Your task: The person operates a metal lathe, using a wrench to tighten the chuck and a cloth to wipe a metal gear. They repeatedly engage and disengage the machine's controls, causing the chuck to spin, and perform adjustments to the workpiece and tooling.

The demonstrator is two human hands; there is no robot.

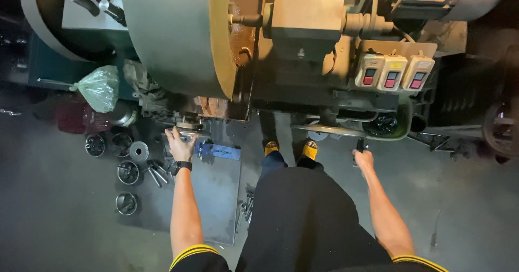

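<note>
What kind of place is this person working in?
Most likely a metalworking or machine shop. A big, oil-stained machine with a heavy flywheel fills the view, three push-button switch boxes are mounted on it, and round metal parts lie on the dark floor near the left hand.

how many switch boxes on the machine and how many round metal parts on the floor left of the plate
Switch boxes with red buttons, on the machine: 3
Round metal parts on the floor, left of the grey plate: 5
Total: 8
The left hand rests at the plate's far end; the right hand grips a dark handle.
</note>
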